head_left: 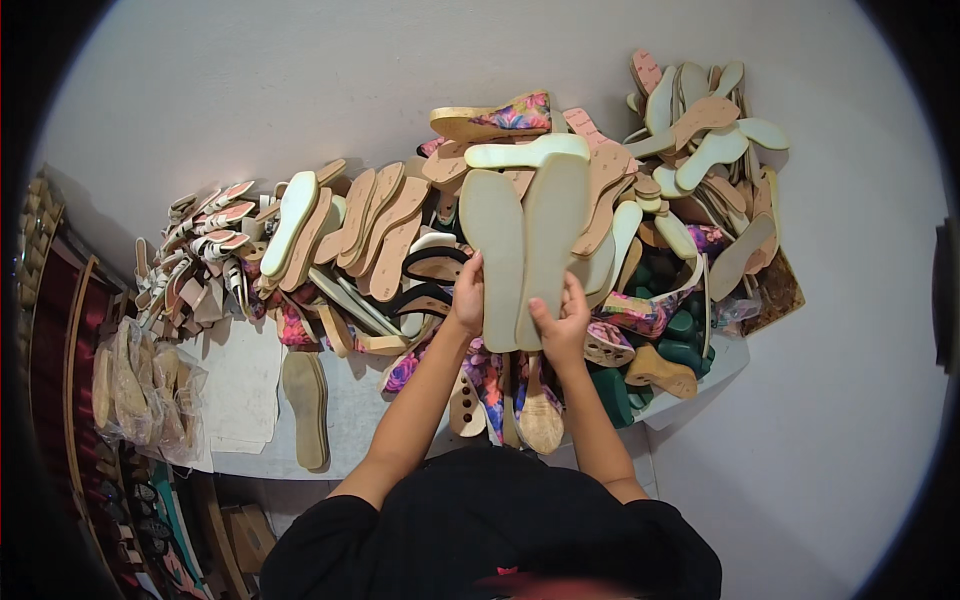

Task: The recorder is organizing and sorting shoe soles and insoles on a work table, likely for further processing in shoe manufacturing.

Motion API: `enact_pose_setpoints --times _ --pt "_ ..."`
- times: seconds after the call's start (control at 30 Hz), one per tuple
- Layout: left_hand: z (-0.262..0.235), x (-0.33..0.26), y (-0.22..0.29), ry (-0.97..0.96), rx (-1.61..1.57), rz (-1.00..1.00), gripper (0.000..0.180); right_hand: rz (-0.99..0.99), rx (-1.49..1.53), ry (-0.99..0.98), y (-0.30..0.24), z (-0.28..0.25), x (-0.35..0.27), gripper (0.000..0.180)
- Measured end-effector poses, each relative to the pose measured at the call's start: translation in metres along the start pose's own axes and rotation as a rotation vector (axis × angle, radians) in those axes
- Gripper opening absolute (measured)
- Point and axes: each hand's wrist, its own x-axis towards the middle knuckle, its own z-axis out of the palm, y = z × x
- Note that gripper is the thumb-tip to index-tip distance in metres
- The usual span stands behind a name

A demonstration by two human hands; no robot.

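Note:
Two beige shoe soles are held up side by side over the heap, their inner edges touching or overlapping. My left hand (468,293) is closed on the outer edge of the left sole (494,255). Around the right sole (556,215) my right hand (562,322) is closed, its thumb lying across the front face. Most of the left fingers are hidden behind the sole. Just beyond the tops of the soles lies a pale mint insole (528,152). Flowered wedge sandals (488,390) are below the held pair, near my body.
Tan insoles (385,235) and white strappy sandals (205,245) are piled on the left. Green shoe lasts (683,345) and more insoles (712,150) crowd the right. A sole stack (305,410) lies near the table's front edge, beside a plastic bag of soles (145,385).

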Motion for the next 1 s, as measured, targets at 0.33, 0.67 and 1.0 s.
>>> enact_pose_setpoints --times 0.33,0.67,1.0 --pt "-0.013 -0.017 0.005 0.172 0.681 0.376 0.076 0.227 0.94 -0.311 0.015 -0.017 -0.011 0.08" --pt "-0.053 -0.09 0.056 0.185 0.409 0.107 0.042 0.391 0.922 -0.417 0.007 0.054 -0.05 0.076" --pt "-0.202 -0.265 0.101 0.688 0.68 0.058 0.026 0.578 0.483 -0.481 0.06 0.175 -0.125 0.067"
